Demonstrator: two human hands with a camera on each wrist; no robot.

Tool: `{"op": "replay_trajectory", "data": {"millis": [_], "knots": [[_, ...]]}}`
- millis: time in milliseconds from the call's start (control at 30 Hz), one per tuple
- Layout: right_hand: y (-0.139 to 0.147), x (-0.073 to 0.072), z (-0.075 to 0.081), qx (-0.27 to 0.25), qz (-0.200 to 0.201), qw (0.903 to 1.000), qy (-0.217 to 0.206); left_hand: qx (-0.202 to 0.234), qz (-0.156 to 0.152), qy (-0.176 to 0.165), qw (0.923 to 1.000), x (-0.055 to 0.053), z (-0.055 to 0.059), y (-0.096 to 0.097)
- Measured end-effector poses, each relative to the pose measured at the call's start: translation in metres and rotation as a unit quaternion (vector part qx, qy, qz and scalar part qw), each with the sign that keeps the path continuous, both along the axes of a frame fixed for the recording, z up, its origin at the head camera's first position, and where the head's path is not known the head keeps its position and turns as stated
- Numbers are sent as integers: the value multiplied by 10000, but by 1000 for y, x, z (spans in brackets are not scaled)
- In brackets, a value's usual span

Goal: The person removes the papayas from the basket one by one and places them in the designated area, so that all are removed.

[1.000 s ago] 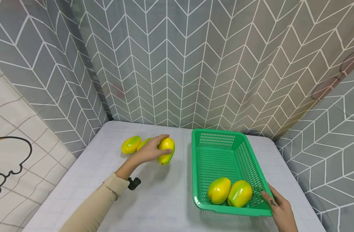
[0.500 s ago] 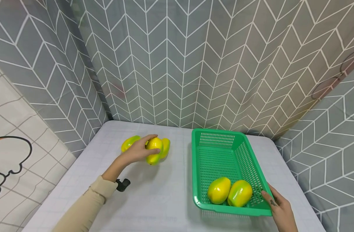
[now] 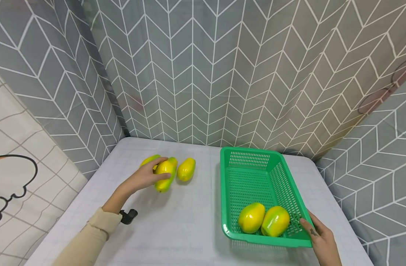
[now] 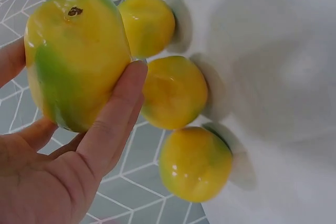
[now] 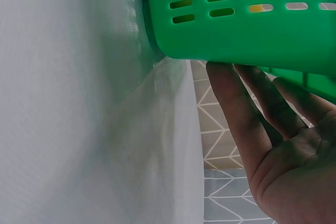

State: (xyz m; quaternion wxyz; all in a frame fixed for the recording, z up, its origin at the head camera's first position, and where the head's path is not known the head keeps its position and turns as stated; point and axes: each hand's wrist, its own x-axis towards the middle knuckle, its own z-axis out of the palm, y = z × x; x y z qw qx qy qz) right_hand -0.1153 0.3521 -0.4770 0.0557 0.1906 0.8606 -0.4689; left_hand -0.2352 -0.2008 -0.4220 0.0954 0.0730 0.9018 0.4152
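My left hand [image 3: 144,178] holds a yellow-green papaya [image 4: 76,59] between thumb and fingers, its dark stem spot facing the left wrist camera. Three more papayas lie in a row on the white table: a right one [image 3: 186,170], a middle one partly covered by the held fruit, and a left one [image 3: 149,159] partly behind the hand. At the near right corner of a green slotted basket [image 3: 224,192], my right hand [image 3: 324,240] grips the rim, thumb on top and fingers [image 5: 231,103] underneath. Two papayas [image 3: 251,218] lie side by side in the basket's near end.
The white table [image 3: 189,229] carries the basket on its right side. Grey chevron-patterned curtains [image 3: 203,74] hang behind the table and at both sides. A black device [image 3: 128,216] sits at the left wrist, beside the beige sleeve.
My left hand has moved left with the held papaya, past the front of the others, uncovering the right papaya. The right hand and basket have stayed put.
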Motion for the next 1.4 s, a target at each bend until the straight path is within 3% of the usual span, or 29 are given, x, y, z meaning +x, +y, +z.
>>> {"op": "replay_trajectory", "data": {"millis": [867, 1200, 1400], "knots": [[0, 0, -1, 24, -53, 10000, -50, -405, 163, -224, 9988, 18, -28, -31], [0, 0, 0, 21, 8, 10000, -56, -544, 300, -485, 9969, 26, -33, -46], [-1, 0, 0, -23, -20, 10000, -8, -684, 340, -474, 9959, 27, -35, -55]]}}
